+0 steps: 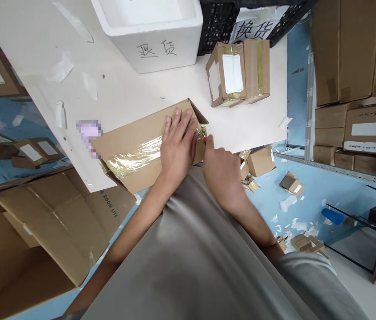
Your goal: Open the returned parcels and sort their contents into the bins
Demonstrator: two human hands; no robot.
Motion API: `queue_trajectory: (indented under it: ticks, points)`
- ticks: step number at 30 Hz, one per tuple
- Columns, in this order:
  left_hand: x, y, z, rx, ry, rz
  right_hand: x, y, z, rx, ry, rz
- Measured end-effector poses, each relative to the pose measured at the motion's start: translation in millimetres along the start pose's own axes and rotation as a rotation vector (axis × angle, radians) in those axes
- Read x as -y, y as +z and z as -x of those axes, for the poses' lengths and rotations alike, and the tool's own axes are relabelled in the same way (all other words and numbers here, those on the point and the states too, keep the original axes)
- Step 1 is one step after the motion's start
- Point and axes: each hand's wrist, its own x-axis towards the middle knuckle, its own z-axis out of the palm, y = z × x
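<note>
A long brown cardboard box [141, 129] lies across the near edge of the white table, with shiny clear tape running along its upper face. My left hand [179, 138] rests flat on the box near its right end, fingers stretched out over the tape. Beside that end my right hand [223, 166] is closed, its index finger pointing forward. A small red part [205, 139] shows at the right fingertip, against the box end; the rest of what I grip is hidden in the hand. The box's right end flap [198, 112] stands slightly out.
At the back of the table [121, 98] stand a white foam bin [169, 51] and a black crate [217, 22]. Two taped boxes [241, 73] sit before the crate. A large open carton [57, 213] is at lower left. Shelved boxes [367, 129] and floor scraps lie right.
</note>
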Motion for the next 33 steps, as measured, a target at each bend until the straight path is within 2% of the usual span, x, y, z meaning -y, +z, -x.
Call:
queue_trajectory:
  ticks: [4,10,15,21,25,33]
  points:
    - [4,3.0,-5,-0.034,0.014,0.006,3,8,-7,-0.041,0.025,-0.037]
    - [8,9.6,-9,-0.052,0.045,-0.026,-9,22,-14,-0.073,0.061,-0.155]
    - [3,7.9,-4,-0.049,0.039,-0.029,-18,34,-5,-0.096,0.052,-0.198]
    - [-3,8.3,8,-0.035,0.054,-0.016,-18,31,18,-0.023,0.078,-0.055]
    - [-2,9.8,11,-0.031,0.058,-0.003,-20,30,23,0.011,0.065,0.003]
    - [-2,5.7,12,-0.028,0.060,-0.033,-31,34,19,-0.008,0.037,-0.086]
